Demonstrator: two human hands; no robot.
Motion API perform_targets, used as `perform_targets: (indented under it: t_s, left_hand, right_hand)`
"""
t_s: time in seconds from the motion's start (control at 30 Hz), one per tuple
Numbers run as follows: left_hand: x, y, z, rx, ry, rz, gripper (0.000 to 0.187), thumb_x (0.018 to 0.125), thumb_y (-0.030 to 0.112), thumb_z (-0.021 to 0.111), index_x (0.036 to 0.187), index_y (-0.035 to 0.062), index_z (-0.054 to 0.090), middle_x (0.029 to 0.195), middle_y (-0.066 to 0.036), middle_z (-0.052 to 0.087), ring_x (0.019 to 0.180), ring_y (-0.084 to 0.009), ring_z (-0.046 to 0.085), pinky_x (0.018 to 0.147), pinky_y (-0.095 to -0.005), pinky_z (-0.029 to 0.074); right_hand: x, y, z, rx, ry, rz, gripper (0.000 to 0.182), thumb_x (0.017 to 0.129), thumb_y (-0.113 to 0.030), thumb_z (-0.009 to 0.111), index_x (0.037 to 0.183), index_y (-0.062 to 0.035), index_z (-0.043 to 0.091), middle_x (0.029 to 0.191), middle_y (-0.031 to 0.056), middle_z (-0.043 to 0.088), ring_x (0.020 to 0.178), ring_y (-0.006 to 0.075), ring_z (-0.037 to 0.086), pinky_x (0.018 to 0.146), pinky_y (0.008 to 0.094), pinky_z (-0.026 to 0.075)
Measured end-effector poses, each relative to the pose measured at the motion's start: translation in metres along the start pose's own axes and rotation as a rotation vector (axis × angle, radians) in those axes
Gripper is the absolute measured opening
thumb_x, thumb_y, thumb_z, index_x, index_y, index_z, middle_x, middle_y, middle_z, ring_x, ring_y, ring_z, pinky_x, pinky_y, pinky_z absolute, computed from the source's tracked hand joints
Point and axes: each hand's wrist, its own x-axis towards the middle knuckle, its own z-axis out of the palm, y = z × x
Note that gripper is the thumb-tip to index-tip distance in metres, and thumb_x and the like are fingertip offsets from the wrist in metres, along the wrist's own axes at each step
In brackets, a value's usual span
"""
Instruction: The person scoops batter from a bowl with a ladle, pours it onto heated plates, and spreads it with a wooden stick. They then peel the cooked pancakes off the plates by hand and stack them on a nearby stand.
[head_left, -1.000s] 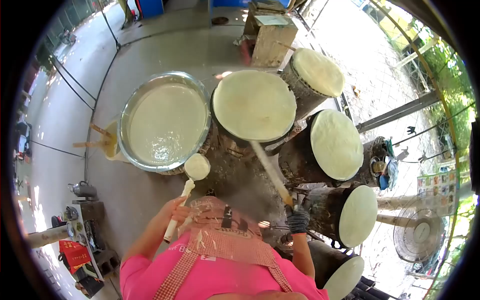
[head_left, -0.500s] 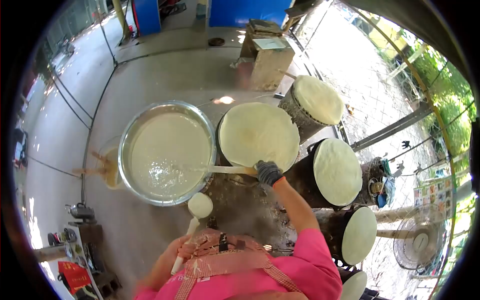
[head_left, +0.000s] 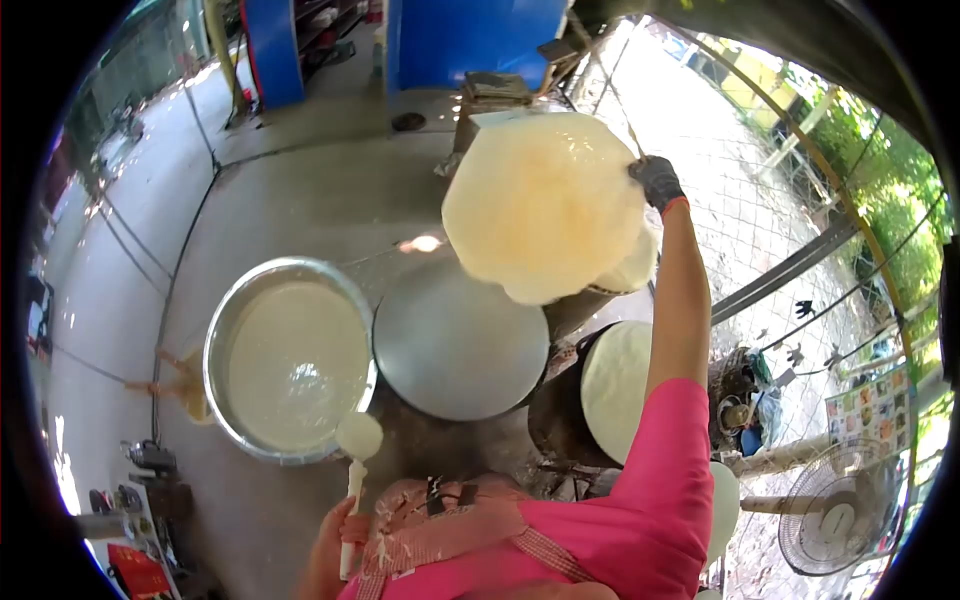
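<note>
Your gloved right hand (head_left: 657, 180) grips a stick, lifting the sheet (head_left: 543, 205) overhead — thin, translucent, pale yellow, wavy-edged — above the bare steamer top (head_left: 460, 338). Your left hand (head_left: 338, 528) clasps the ladle (head_left: 357, 470).

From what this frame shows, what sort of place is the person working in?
Probably an open-air rice-sheet workshop: a big metal basin of batter beside a round steaming surface, more drums topped with white sheets, and a translucent sheet lifted by the gloved right hand.

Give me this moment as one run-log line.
right hand: lifting sheet on stick | left hand: holding ladle | steamer top: bare | batter basin: full
</note>
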Motion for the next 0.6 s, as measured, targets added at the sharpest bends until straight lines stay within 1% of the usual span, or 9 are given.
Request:
perform_targets:
  t_s: [0.03,0.07,0.1,0.2,0.33,0.43,0.5,0.57,0.6]
  left_hand:
    - [0.011,-0.003,0.001,0.005,-0.049,0.013,0.020,0.089,0.022,0.043,0.093,0.0053,0.052,0.053,0.003,0.031,0.043,-0.0047,0.031,0.036,-0.0189,0.029]
    - [0.024,-0.004,-0.007,-0.005,-0.122,-0.003,0.027,0.089,0.023,0.043,0.113,0.0121,0.049,0.054,0.002,0.031,0.043,-0.0057,0.031,0.037,-0.0208,0.030]
    - [0.032,-0.012,-0.003,-0.013,-0.139,-0.004,0.027,0.089,0.023,0.043,0.113,0.0117,0.048,0.054,0.002,0.031,0.043,-0.0057,0.031,0.037,-0.0207,0.030]
    - [0.048,-0.039,0.018,-0.061,-0.160,0.032,0.029,0.089,0.021,0.042,0.115,0.0100,0.046,0.057,0.002,0.032,0.043,-0.0054,0.031,0.037,-0.0195,0.029]
    - [0.058,-0.058,0.048,-0.043,-0.119,0.085,0.031,0.090,0.024,0.040,0.116,0.0097,0.046,0.056,0.001,0.033,0.042,-0.0061,0.032,0.038,-0.0203,0.031]
    - [0.065,-0.069,0.067,-0.010,-0.107,0.106,0.033,0.090,0.026,0.039,0.117,0.0094,0.046,0.055,0.001,0.033,0.042,-0.0066,0.032,0.038,-0.0210,0.033]
    - [0.066,-0.076,0.078,0.005,-0.101,0.127,0.034,0.090,0.028,0.039,0.118,0.0093,0.046,0.055,0.000,0.033,0.042,-0.0070,0.032,0.039,-0.0214,0.034]
    - [0.065,-0.084,0.085,-0.010,-0.102,0.160,0.035,0.090,0.028,0.038,0.119,0.0092,0.045,0.054,0.000,0.033,0.042,-0.0072,0.032,0.039,-0.0215,0.034]
    - [0.065,-0.088,0.089,-0.023,-0.103,0.180,0.035,0.090,0.028,0.038,0.119,0.0092,0.045,0.054,0.000,0.033,0.042,-0.0072,0.032,0.039,-0.0213,0.035]
  right_hand:
    - [0.003,0.018,-0.017,0.349,0.038,0.222,0.013,0.074,-0.016,0.058,0.073,-0.0035,0.060,0.047,0.0059,0.048,0.036,0.0167,0.043,0.033,0.0310,0.033]
    - [0.006,0.057,-0.021,0.495,0.082,0.240,0.012,0.073,-0.015,0.059,0.073,-0.0030,0.060,0.045,0.0055,0.046,0.033,0.0167,0.040,0.031,0.0312,0.030]
    - [0.014,0.098,-0.019,0.642,0.128,0.247,0.012,0.072,-0.015,0.061,0.073,-0.0025,0.059,0.043,0.0051,0.045,0.030,0.0167,0.036,0.030,0.0314,0.028]
    - [-0.011,0.156,0.002,0.803,0.289,0.492,0.014,0.071,-0.012,0.060,0.070,0.0010,0.055,0.042,0.0070,0.044,0.028,0.0196,0.041,0.027,0.0326,0.030]
    - [-0.030,0.263,0.084,1.062,0.514,0.732,0.012,0.075,-0.008,0.058,0.070,-0.0010,0.050,0.047,0.0089,0.045,0.031,0.0214,0.041,0.027,0.0341,0.033]
    - [-0.036,0.328,0.141,0.989,0.570,1.008,0.014,0.073,-0.011,0.058,0.080,0.0007,0.054,0.053,0.0117,0.048,0.037,0.0245,0.045,0.031,0.0357,0.034]
    - [-0.038,0.374,0.178,0.946,0.613,0.966,0.014,0.072,-0.014,0.057,0.075,-0.0006,0.057,0.059,0.0128,0.054,0.043,0.0257,0.049,0.038,0.0372,0.038]
    - [-0.035,0.376,0.183,0.471,0.595,1.028,0.022,0.072,-0.022,0.057,0.071,0.0000,0.059,0.064,0.0145,0.059,0.051,0.0242,0.056,0.045,0.0378,0.043]
    - [-0.038,0.373,0.182,0.421,0.586,1.023,0.021,0.074,-0.021,0.055,0.068,-0.0007,0.059,0.060,0.0118,0.058,0.050,0.0226,0.055,0.044,0.0364,0.043]
